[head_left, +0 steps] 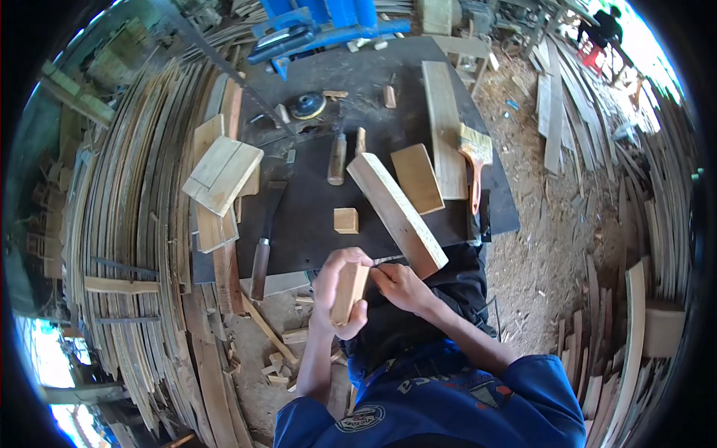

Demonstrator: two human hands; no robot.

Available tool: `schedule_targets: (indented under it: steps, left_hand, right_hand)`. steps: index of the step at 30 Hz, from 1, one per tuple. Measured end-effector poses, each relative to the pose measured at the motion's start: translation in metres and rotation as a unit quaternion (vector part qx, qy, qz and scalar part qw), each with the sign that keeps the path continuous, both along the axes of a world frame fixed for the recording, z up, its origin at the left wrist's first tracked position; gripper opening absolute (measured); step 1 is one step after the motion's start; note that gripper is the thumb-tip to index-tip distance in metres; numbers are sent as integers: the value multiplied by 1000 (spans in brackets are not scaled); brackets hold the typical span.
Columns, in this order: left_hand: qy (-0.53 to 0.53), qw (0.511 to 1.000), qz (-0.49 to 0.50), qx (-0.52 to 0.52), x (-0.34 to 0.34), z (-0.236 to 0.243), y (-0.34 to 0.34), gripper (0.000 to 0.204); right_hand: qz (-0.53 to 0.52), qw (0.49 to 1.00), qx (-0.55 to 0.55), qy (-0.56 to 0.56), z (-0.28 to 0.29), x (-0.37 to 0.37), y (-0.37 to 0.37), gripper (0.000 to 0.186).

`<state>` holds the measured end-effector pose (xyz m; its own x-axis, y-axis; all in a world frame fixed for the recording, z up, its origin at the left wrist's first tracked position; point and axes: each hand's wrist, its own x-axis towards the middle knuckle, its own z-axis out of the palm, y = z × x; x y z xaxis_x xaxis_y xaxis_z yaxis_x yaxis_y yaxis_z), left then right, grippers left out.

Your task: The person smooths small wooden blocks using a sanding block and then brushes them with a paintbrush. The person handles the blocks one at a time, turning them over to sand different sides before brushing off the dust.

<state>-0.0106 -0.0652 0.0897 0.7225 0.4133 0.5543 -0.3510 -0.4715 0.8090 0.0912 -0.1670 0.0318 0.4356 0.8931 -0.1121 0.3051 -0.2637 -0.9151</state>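
Seen from above: left hand [337, 287] clenched around a small pale wood block [349, 293] at six o'clock, just below the dark worktable [314, 216]; right hand [399, 286] at the block's right edge, pinching a thin tool [388, 260] too small to make out. On the table, a long plank [396, 213] at centre, a paintbrush [475, 160] at two o'clock, a chisel [263, 246] at nine o'clock. No packages or signs visible; round crest on the blue shirt [448, 403], cut off at the lower edge.
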Motion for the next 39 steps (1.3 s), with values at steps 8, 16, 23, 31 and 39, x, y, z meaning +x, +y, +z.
schedule_targets:
  steps: [8, 16, 23, 31, 39]
  left_hand:
    - [-217, 918, 107, -313, -32, -2, 16, 79]
    - [-112, 950, 202, -208, -23, -14, 51, 63]
    - [-159, 876, 120, -439, -3, -113, 88, 64]
    - [-92, 897, 230, -365, 14, -121, 96, 35]
    - [-54, 920, 279, -271, 25, -110, 85, 25]
  right_hand:
    - [-6, 995, 87, -45, 33, 19, -23, 28]
    - [-138, 903, -94, -397, -10, 31, -16, 81]
    - [-111, 977, 122, 138, 5, 50, -36, 72]
    - [-283, 932, 216, 63, 28, 91, -64, 64]
    - [-421, 883, 162, -127, -18, 121, -61, 56]
